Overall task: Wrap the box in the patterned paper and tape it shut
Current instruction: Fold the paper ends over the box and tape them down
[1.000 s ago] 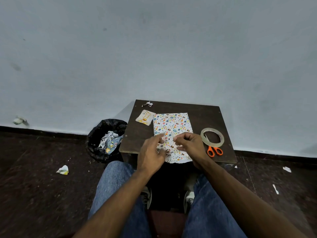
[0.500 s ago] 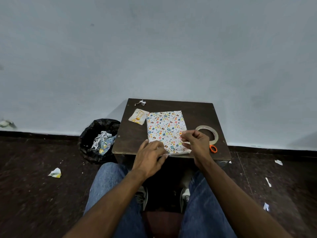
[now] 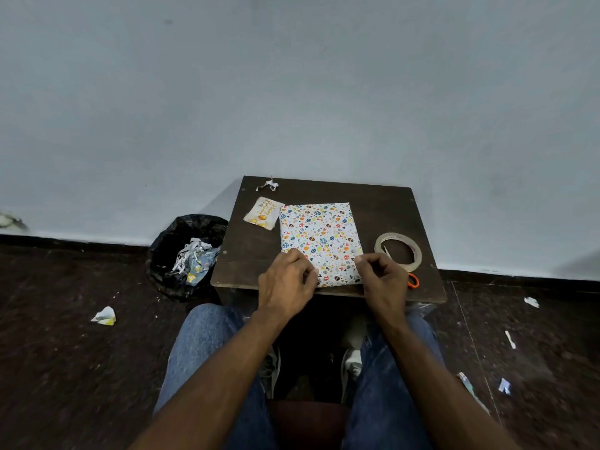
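Dim, even indoor light; soft shadow left of the table (image 3: pixel 383 203); wide-angle bending and slight blur at edges.

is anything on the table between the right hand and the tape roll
Nothing visible does. The right hand rests at the wrapped box's near right corner, and the tape roll lies just beyond it on bare table. The orange-handled scissors sit beside the hand, partly hidden by it, not in the path.
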A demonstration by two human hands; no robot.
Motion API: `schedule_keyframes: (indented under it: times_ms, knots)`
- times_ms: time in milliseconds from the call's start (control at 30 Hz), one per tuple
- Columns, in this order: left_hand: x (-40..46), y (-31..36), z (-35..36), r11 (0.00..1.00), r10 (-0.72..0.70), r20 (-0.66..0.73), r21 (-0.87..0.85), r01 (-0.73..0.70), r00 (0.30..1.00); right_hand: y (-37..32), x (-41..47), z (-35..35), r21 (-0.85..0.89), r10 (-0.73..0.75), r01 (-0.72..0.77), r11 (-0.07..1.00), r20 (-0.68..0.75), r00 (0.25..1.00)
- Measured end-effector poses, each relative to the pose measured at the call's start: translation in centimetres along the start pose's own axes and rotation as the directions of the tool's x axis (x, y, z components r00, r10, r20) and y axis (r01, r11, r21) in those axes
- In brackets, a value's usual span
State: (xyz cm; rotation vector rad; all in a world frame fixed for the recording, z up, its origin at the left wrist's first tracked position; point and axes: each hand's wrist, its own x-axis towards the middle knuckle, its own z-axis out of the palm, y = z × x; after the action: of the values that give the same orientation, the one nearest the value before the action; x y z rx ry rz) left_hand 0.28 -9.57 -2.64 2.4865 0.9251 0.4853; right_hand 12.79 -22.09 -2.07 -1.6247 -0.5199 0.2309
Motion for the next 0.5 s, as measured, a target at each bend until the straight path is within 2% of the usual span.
schedule_keyframes:
  times_ms: [67,133,267,367,500]
  knots:
    - [0.0,0.5,0.2,0.997,-0.075,-0.02,-0.028,0.074,0.997,0.3,-0.7,-0.1,-0.016,-0.023,0.023,1.0,-0.013,1.0]
    - [0.0,0.9,0.3,0.993,-0.113,-0.03,-0.038,0.112,0.993,1.0,-1.2,-0.1,-0.07,-0.055,0.057,0.996,0.037,0.998]
    - [0.2,1.1,0.2,0.989,-0.139,-0.017,-0.059,0.138,0.99,2.5,-1.8,-0.1,-0.285,-0.168,0.209,0.935,0.163,0.972]
    - [0.2,0.8,0.1,0.987,-0.145,-0.027,-0.074,0.143,0.989,2.6,-2.1,0.3,-0.392,-0.248,0.303,0.869,0.184,0.951]
    - [0.0,0.5,0.4,0.994,-0.1,-0.095,-0.052,0.095,0.99,2.5,-2.0,0.6,-0.468,-0.237,0.295,0.833,0.18,0.955]
